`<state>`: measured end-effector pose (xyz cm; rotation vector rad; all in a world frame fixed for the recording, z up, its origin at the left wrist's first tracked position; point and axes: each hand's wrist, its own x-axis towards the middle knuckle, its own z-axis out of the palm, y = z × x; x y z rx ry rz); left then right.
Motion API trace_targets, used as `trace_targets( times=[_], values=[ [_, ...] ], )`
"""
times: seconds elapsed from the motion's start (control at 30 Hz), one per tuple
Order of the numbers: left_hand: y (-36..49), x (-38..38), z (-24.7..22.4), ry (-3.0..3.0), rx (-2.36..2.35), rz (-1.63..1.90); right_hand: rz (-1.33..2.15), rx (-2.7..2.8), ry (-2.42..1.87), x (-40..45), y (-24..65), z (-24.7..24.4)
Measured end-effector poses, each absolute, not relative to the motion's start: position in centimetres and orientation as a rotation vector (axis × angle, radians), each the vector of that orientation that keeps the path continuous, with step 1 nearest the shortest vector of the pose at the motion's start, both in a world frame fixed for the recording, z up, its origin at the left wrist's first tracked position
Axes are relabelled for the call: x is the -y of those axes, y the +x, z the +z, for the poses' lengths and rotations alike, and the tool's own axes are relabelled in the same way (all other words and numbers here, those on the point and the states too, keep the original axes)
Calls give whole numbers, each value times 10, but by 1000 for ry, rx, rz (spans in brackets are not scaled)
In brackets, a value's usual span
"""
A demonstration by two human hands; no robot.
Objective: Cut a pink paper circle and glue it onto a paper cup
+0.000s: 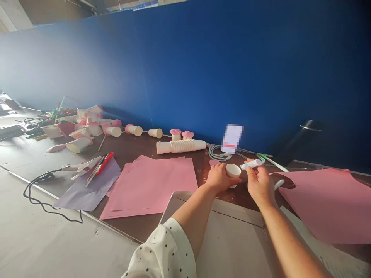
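My left hand (218, 178) is wrapped round a white paper cup (233, 170), whose open rim faces up toward me. Just to its right, my right hand (260, 181) pinches a small white tube (251, 164) between thumb and fingers. The tube lies nearly level, its narrow end pointing at the cup's rim without touching it. A pink piece (215, 163) shows behind my left hand. Beside my right hand is a white stick-like object (279, 184); whether the hand touches it I cannot tell.
Pink sheets (153, 185) lie left, more pink paper (333, 200) right. A stack of cups (182, 146) lies behind, near two pink-topped cups (175, 134). A glue gun (84, 166) and red cutter (101, 166) rest on purple paper (87, 193). A blue partition (203, 69) stands behind.
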<state>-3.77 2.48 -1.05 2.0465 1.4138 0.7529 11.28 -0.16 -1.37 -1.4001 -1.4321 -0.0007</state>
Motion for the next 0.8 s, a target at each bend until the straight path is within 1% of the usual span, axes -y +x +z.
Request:
trace_targets(
  times=[0.13,0.33,0.57,0.8],
  values=[
    [-37,-25,-11,2053,-1417,751,34,1415,-1374,3,110,-11],
    [-36,-24,-11,2055,-1420,768,0,1531,-1389,3,111,-13],
    [-37,-25,-12,2043,-1415,764,154,1468,-1408,10,110,-2],
    [-37,-26,-10,2062,-1421,731,216,1481,-1463,13,110,2]
  ],
)
